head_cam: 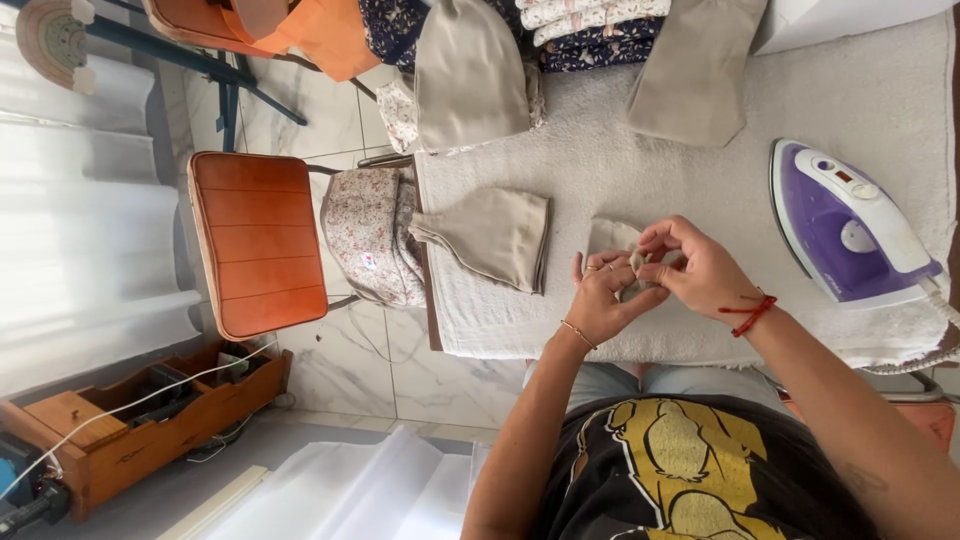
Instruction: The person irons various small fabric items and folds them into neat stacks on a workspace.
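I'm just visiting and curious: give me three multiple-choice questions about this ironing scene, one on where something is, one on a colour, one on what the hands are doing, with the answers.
1. Where does the iron stand?
A. On the towel-covered table, to the right of the hands
B. On the orange chair
C. On the tiled floor

2. What colour is the iron's body?
A. Green and black
B. Purple and white
C. Red all over

3. What are the two hands doing?
A. Resting flat and empty on the table
B. Gripping the iron's handle
C. Together pinching a small beige fabric piece

Answers:
1 A, the iron sits on the pale towelling beside the right hand.
2 B, its shell is purple with a white top.
3 C, the left hand and the right hand meet around the beige cloth.
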